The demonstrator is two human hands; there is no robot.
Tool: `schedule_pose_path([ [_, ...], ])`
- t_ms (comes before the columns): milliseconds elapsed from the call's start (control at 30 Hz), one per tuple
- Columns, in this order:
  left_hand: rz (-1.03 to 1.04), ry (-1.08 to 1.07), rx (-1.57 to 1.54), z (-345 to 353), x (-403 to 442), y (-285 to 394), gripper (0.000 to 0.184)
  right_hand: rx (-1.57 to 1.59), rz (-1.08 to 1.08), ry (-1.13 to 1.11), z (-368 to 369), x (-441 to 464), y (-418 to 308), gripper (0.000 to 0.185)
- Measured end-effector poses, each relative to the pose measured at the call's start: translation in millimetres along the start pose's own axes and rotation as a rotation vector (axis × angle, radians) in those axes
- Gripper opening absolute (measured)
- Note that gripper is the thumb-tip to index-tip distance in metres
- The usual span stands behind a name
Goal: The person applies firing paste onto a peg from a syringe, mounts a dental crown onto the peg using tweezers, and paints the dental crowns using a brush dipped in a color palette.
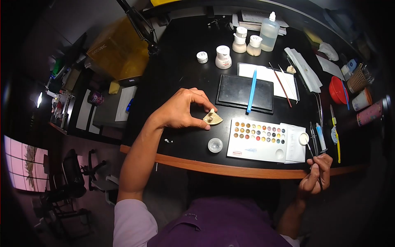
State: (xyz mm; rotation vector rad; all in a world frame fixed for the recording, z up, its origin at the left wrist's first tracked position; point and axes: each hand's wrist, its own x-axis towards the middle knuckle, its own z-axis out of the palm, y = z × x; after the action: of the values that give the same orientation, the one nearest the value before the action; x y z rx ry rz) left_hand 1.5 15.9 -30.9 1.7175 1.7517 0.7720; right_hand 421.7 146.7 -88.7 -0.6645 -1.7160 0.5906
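Observation:
My left hand is closed at the far-left part of the work area, thumb and fingers pinching a small beige honeycomb firing tray. A small tooth-like piece stands upright on that tray; its detail is too small to make out. My right hand, at the table's front edge, grips a thin brush. The brush tip reaches into or against a small round pot of white material, which sits on the right end of a white palette with several rows of coloured wells. A small clear glass dish stands between the tray and the palette.
Behind the palette, a blue stick lies across a black flat box. White-capped jars and a clear bottle stand farther back. Tweezers, a syringe, a yellow toothbrush and a red bowl are at right.

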Motion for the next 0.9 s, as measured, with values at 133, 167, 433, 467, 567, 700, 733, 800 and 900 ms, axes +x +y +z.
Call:
schedule_pose_path([
  [133,0.029,0.004,0.013,1,0,-4,0.053,-0.002,0.018,0.022,4,1,-5,0.021],
  [167,0.038,0.004,0.028,2,0,-5,0.053,-0.005,0.018,0.021,5,1,-6,0.021],
  [433,0.069,0.001,0.082,1,-1,-6,0.054,-0.052,-0.039,-0.027,11,6,-11,0.018],
  [467,0.073,0.005,0.082,2,-2,-7,0.054,-0.063,-0.046,-0.035,11,6,-12,0.018],
  [567,0.053,-0.011,0.071,1,-2,-7,0.055,-0.094,-0.029,-0.037,12,6,-14,0.018],
  [700,0.067,0.035,0.12,3,-5,-8,0.06,-0.083,-0.04,-0.023,15,6,-12,0.017],
  [733,0.057,0.023,0.098,1,-5,-6,0.061,-0.073,-0.041,-0.02,14,6,-11,0.017],
  [800,0.043,-0.016,0.052,-3,-6,-2,0.062,-0.05,-0.014,-0.024,14,6,-11,0.02],
  [900,0.02,-0.064,-0.002,-10,-10,-5,0.064,0.0,0.056,-0.042,15,5,-9,0.021],
])
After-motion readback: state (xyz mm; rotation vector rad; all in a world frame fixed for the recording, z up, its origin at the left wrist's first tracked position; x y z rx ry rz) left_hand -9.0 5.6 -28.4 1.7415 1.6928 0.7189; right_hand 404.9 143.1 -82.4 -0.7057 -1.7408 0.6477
